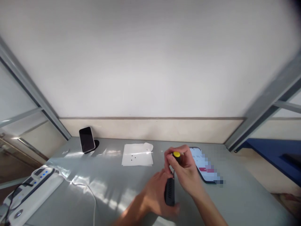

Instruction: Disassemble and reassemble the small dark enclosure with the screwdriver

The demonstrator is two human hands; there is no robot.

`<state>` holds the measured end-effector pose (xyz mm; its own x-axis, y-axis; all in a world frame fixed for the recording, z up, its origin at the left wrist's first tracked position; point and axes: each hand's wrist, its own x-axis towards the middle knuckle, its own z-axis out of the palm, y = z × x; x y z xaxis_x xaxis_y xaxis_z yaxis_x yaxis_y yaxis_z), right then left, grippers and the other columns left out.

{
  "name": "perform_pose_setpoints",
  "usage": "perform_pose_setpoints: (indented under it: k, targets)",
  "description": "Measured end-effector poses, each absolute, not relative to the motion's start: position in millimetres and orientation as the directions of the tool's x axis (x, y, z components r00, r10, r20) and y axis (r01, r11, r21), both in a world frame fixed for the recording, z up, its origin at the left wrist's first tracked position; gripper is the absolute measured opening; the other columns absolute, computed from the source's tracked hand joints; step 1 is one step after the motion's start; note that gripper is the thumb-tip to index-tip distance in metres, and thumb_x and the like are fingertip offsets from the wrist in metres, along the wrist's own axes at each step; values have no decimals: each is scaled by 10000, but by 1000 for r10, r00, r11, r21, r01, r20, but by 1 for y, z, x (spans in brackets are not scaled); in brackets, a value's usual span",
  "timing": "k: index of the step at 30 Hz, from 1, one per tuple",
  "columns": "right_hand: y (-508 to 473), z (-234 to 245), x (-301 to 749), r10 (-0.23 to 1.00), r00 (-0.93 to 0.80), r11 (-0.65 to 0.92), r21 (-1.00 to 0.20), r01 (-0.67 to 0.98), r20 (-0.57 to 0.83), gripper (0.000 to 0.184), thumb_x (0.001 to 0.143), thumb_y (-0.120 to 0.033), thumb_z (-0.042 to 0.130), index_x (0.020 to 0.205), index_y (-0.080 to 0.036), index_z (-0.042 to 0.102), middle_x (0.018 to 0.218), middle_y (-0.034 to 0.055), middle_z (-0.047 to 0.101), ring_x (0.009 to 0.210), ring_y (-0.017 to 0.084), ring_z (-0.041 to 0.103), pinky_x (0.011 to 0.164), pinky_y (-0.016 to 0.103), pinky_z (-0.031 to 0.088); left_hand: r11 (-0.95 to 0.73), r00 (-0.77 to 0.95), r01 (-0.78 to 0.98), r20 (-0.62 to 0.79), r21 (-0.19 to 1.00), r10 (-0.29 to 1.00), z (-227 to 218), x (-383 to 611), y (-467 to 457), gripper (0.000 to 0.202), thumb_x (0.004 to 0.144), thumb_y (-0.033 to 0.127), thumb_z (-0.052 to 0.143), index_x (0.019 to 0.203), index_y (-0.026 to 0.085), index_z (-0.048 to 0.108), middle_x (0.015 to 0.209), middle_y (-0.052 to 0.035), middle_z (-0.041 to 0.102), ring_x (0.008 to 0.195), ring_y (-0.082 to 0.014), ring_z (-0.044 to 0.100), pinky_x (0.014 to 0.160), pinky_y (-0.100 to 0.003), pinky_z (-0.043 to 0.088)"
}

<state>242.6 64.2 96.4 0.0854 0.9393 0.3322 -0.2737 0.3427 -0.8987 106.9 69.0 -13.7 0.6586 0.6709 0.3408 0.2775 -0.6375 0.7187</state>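
A screwdriver (176,156) with a black handle and yellow cap is gripped in my right hand (185,168), its shaft pointing down. My left hand (158,193) is wrapped round a small black device with slots along its side (170,192), held on edge over the table. The screwdriver's tip meets the top end of that device; the exact contact point is hidden by my fingers. Left of my hands lies white paper (138,158) with several tiny dark specks, perhaps screws, on it.
On the right lies a phone with a lit, partly blurred screen (203,164). A dark-screened device on a stand (87,140) is at the back left. A white power strip (35,194) and white cable (90,190) occupy the left. Behind the grey table (113,188) rises a white partition (150,62).
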Motion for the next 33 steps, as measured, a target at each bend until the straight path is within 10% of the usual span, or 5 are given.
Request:
perform_pose_setpoints:
  k: [8, 14, 21, 29, 33]
  targets:
    - [68, 91, 248, 947, 136, 316, -917, -244, 290, 395, 1045, -626, 483, 1157, -281, 638, 705, -41, 480, 548, 118, 395, 480, 239, 361, -662, 673, 259, 361, 703, 646, -13, 107, 71, 762, 610, 483, 824, 1255, 196, 537, 1271, -140, 607, 1185, -354, 623, 1044, -505, 549]
    - [73, 90, 254, 885, 254, 440, -880, -182, 390, 218, 953, -407, 757, 1026, -302, 580, 890, -27, 638, 634, 120, 584, 595, 269, 486, -662, 674, 288, 345, 692, 654, -14, 106, 70, 775, 616, 490, 809, 1273, 206, 512, 1273, -137, 602, 1159, -351, 637, 1026, -511, 562]
    - [75, 91, 257, 926, 202, 370, -867, -333, 317, 306, 1027, -578, 576, 1147, -299, 609, 675, -71, 458, 498, 96, 357, 470, 236, 337, -685, 666, 263, 387, 679, 638, -12, 106, 70, 745, 630, 476, 788, 1265, 201, 511, 1277, -157, 604, 1231, -374, 615, 1049, -516, 553]
    - [74, 94, 266, 921, 212, 372, -898, -233, 327, 253, 997, -465, 685, 922, -270, 543, 913, 0, 657, 726, 149, 620, 670, 304, 522, -695, 673, 266, 388, 668, 630, -16, 105, 71, 792, 620, 489, 795, 1297, 190, 513, 1282, -166, 589, 1159, -371, 636, 1012, -525, 567]
    - [75, 91, 268, 932, 192, 354, -883, -308, 307, 274, 998, -485, 679, 926, -285, 505, 653, -91, 473, 463, 87, 354, 452, 222, 329, -694, 668, 266, 390, 670, 633, -19, 105, 71, 795, 625, 481, 796, 1311, 194, 513, 1302, -165, 575, 1167, -363, 632, 1008, -518, 571]
